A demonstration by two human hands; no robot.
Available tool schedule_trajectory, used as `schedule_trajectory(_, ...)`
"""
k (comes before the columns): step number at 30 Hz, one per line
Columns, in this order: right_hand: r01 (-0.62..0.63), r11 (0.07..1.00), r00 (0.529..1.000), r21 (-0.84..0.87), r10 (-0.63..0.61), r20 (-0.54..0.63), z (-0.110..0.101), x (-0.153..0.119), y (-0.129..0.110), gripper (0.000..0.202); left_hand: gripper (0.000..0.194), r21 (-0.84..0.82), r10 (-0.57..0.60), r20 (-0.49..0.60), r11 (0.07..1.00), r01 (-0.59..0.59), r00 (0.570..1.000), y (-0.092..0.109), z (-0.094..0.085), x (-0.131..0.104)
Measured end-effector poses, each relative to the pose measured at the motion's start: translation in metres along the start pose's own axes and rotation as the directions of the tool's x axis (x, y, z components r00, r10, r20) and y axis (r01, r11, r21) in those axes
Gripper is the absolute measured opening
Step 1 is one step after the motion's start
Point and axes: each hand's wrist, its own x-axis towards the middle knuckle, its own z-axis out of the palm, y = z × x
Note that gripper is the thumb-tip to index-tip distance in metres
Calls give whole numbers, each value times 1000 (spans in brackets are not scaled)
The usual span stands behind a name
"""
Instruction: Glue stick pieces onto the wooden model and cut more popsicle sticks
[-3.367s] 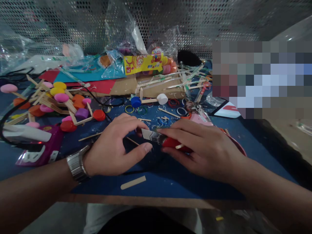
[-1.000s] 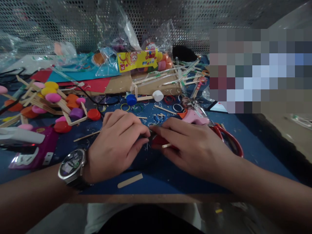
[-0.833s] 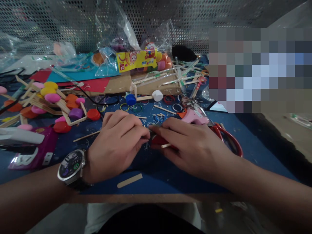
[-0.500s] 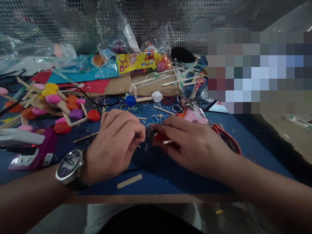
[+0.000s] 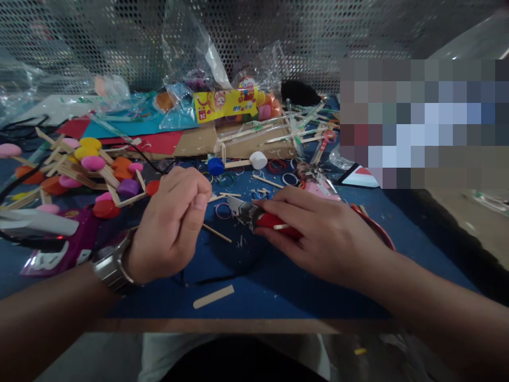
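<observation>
My right hand (image 5: 324, 236) is wrapped around a red-handled cutting tool (image 5: 268, 222) whose short metal blade (image 5: 235, 205) points left. A thin wooden stick (image 5: 281, 226) pokes out between the fingers of that hand. Behind the hand curves a red loop (image 5: 376, 228); I cannot tell whether it belongs to the same tool. My left hand (image 5: 169, 225), a watch at its wrist, is closed with the thumb pressed to the fingers, apart from the blade. What it holds, if anything, is hidden. A thin stick (image 5: 217, 233) and small shavings lie on the blue tabletop between the hands.
A flat craft stick (image 5: 213, 297) lies near the table's front edge. At left are wooden-stick assemblies with coloured caps (image 5: 93, 163) and a white glue gun (image 5: 40, 223). A yellow-labelled plastic bag (image 5: 226, 104) stands behind. A blurred patch covers the right.
My left hand has drawn back left from the tool and turned, its thumb now showing. The metal blade is uncovered. My right hand has barely moved.
</observation>
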Motion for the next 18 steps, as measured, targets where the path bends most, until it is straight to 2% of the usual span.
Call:
schedule_trajectory(4, 5, 1000, 1000, -9, -5, -4, 0, 0, 0, 30, 30, 81, -20, 22, 997, 18, 1000, -3, -2, 2)
schedule_trajectory(6, 9, 1000, 1000, -16, -9, -7, 0, 0, 1, 31, 32, 107, -43, -3, 993, 43, 999, -6, -2, 3)
schedule_trajectory(9, 8, 1000, 1000, -11, -8, -7, 0, 1, 1, 32, 7, 125, -91, -81, 987, 101, 993, -10, -1, 4)
schedule_trajectory(12, 16, 1000, 1000, -3, -16, -9, -1, 1, 2, 31, 31, 157, -82, -136, 982, 103, 987, -11, 2, 3)
schedule_trajectory(13, 17, 1000, 1000, -8, -17, -12, -1, 2, 2, 30, 34, 153, -78, -133, 983, 98, 988, -10, 3, 3)
schedule_trajectory(18, -1, 999, 1000, -36, 0, -30, -2, 2, 3, 29, 29, 66, -101, -120, 992, 109, 988, -6, 5, -2)
